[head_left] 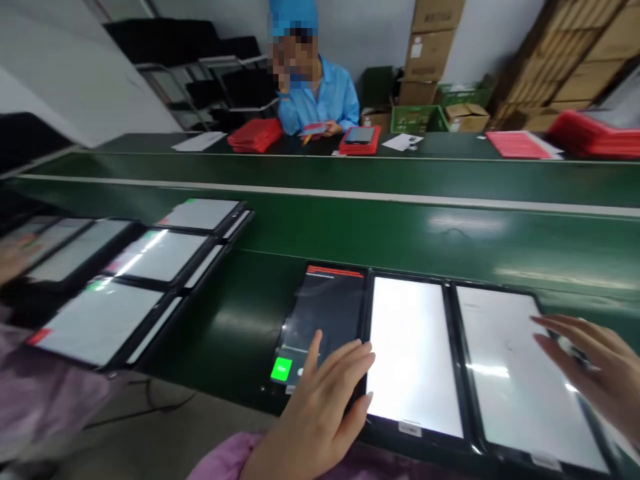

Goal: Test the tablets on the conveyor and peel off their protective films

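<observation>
Three tablets lie side by side at the near edge of the green bench. The left tablet [325,313] has a dark screen with a red bar on top and a green square at the bottom. The middle tablet [413,353] and the right tablet [520,373] glow white. My left hand [320,407] is open, fingers spread, resting over the lower right of the dark tablet and the edge of the middle one. My right hand [595,373] is open too, fingers stretched over the right tablet's right side. Neither hand holds anything.
Several more lit tablets [145,260] lie in black trays at the left, where another person's hand [13,257] and a purple sleeve show. Across the green conveyor [400,220], a person in blue [317,93] sits with red cases [255,135]. Cardboard boxes [430,47] stand behind.
</observation>
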A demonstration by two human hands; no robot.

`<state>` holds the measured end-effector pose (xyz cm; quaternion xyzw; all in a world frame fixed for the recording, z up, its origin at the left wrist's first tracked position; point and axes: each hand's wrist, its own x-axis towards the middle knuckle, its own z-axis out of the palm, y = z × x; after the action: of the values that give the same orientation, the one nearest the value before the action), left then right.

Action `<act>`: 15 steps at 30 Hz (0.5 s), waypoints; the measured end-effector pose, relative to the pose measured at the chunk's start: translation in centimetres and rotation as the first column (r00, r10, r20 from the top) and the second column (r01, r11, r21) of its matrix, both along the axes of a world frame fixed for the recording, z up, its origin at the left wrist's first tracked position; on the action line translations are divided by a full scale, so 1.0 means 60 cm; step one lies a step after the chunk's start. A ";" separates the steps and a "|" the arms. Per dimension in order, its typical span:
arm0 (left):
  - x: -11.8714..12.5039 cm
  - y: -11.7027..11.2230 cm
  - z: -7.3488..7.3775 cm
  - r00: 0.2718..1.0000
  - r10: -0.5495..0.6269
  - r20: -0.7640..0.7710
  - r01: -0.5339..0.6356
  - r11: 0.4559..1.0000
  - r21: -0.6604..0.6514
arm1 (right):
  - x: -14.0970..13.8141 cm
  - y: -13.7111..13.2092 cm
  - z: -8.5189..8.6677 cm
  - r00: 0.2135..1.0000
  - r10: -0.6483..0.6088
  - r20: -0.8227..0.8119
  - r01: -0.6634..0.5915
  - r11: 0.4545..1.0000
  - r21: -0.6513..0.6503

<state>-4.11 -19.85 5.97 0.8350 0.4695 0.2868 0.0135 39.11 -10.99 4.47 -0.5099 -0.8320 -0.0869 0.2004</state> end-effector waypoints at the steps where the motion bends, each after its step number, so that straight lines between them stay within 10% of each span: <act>1: 0.007 0.003 -0.002 1.000 -0.013 -0.005 0.013 1.000 0.012 | 0.001 0.000 0.003 1.000 0.003 0.009 -0.003 1.000 -0.006; 10: -0.080 -0.023 -0.059 0.985 0.149 0.088 -0.154 0.987 0.044 | -0.001 -0.021 0.007 0.992 -0.122 0.025 0.122 0.992 0.020; 15: -0.145 -0.075 -0.075 0.939 0.341 0.034 -0.343 0.938 0.055 | -0.074 -0.022 0.030 0.993 0.106 0.057 -0.109 0.992 0.061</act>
<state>-12.81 -24.36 1.46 0.7372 0.5983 0.3089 -0.0559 34.68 -12.32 6.28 -0.4552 -0.8602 -0.1161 0.1987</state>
